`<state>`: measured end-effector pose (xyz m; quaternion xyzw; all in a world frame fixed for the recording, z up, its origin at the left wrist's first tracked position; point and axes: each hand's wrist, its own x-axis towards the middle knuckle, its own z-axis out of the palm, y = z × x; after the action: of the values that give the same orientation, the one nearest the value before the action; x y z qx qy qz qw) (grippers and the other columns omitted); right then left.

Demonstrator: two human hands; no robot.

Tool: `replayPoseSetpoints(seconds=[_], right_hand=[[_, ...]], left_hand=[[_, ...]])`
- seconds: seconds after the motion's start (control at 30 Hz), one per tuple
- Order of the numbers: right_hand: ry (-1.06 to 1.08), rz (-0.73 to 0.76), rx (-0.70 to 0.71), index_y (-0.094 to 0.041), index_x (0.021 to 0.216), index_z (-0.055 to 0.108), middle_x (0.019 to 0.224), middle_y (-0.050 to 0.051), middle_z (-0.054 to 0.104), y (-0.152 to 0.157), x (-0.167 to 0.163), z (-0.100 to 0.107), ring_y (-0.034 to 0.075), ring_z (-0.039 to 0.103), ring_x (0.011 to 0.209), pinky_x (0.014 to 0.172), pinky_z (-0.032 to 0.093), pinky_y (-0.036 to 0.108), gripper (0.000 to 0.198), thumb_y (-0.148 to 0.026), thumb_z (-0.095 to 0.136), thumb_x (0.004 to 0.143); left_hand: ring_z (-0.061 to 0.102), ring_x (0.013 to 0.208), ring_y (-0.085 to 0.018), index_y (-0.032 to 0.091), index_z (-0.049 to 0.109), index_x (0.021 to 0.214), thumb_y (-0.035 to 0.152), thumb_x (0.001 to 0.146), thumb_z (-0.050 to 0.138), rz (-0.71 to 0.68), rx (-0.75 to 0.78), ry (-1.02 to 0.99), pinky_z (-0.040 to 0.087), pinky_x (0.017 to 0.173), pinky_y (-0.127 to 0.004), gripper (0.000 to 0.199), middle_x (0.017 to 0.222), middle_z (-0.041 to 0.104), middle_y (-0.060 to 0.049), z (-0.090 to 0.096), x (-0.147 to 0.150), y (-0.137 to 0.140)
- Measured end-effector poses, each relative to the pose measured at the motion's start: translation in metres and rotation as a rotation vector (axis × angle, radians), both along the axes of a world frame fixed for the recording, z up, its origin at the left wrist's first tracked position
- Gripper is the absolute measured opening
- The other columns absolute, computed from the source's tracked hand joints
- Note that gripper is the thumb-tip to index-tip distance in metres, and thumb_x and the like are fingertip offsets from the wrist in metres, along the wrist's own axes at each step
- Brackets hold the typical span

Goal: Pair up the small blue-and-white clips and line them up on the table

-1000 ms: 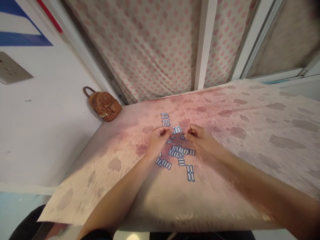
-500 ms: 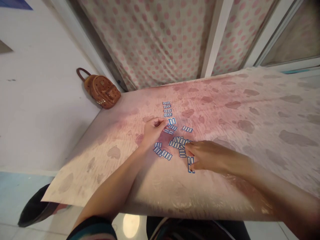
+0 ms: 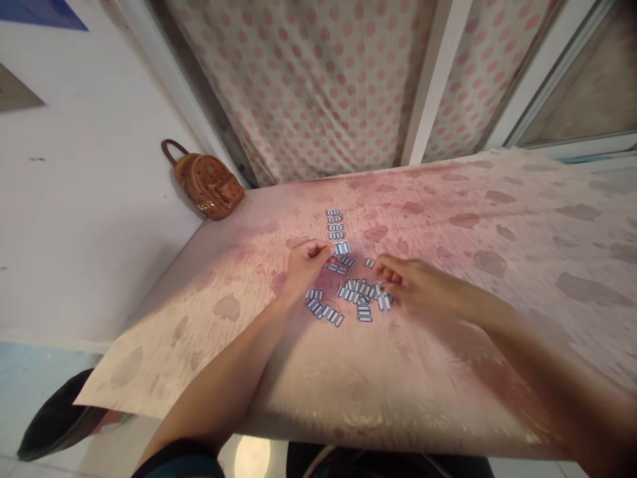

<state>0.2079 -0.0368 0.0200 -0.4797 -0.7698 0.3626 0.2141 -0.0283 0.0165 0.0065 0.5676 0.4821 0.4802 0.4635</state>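
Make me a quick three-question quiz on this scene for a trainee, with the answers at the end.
1. True or false: the left hand pinches a blue-edged piece.
2. Where is the brown backpack? A, in the left hand; B, at the far left corner of the table, by the wall; C, at the middle of the table's near edge.
3. Fill in the colour: the curtain beyond the table has ____ dots.

Key: 1, true; 2, B; 3, pink.
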Motion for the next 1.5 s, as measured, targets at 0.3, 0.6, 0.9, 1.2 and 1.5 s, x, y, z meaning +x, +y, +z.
replayPoseSetpoints(seconds=[0.3,0.6,0.9,1.2,1.5], right_hand=[[-0.243,-0.371,0.332,-0.022,0.083,0.060,0.088,0.007,0.064,0.025,0.020,-0.007,0.020,0.058,0.071,0.065,0.040,0.032,0.006,-0.022,0.059,0.077],[-0.255,-0.025,0.184,-0.021,0.089,0.064,0.088,0.006,0.066,0.002,-0.019,-0.016,0.021,0.061,0.080,0.070,0.043,0.032,0.013,-0.019,0.066,0.075],[-0.106,-0.050,0.206,-0.023,0.071,0.053,0.064,-0.001,0.057,0.001,-0.020,-0.026,0.016,0.050,0.057,0.056,0.035,0.029,0.014,-0.010,0.054,0.075],[0.117,-0.221,0.216,-0.022,0.083,0.058,0.078,0.001,0.064,-0.003,-0.022,0.001,0.017,0.058,0.071,0.064,0.041,0.029,0.014,-0.023,0.046,0.090],[0.032,-0.289,0.390,-0.021,0.076,0.056,0.073,0.001,0.062,-0.004,-0.021,-0.002,0.015,0.055,0.064,0.060,0.037,0.028,0.017,-0.025,0.050,0.091]], left_hand=[[0.060,0.061,-0.013,0.016,0.073,0.076,0.038,0.076,0.072,-0.015,0.029,0.031,0.045,0.059,-0.023,0.023,0.068,0.069,-0.003,0.000,0.000,-0.002],[0.061,0.062,-0.013,0.016,0.072,0.076,0.038,0.077,0.072,-0.023,0.033,0.030,0.045,0.060,-0.024,0.022,0.068,0.068,-0.002,-0.001,0.000,-0.002],[0.062,0.061,-0.014,0.016,0.072,0.076,0.035,0.076,0.073,-0.015,0.036,-0.003,0.046,0.061,-0.024,0.019,0.067,0.069,-0.002,-0.005,0.000,0.000],[0.067,0.063,-0.015,0.016,0.074,0.078,0.035,0.079,0.073,-0.100,-0.024,-0.024,0.050,0.060,-0.025,0.019,0.071,0.073,-0.005,-0.005,0.008,-0.009],[0.071,0.068,-0.017,0.014,0.077,0.087,0.041,0.079,0.076,-0.164,-0.075,-0.041,0.054,0.059,-0.024,0.028,0.079,0.076,-0.008,-0.006,0.019,-0.023]])
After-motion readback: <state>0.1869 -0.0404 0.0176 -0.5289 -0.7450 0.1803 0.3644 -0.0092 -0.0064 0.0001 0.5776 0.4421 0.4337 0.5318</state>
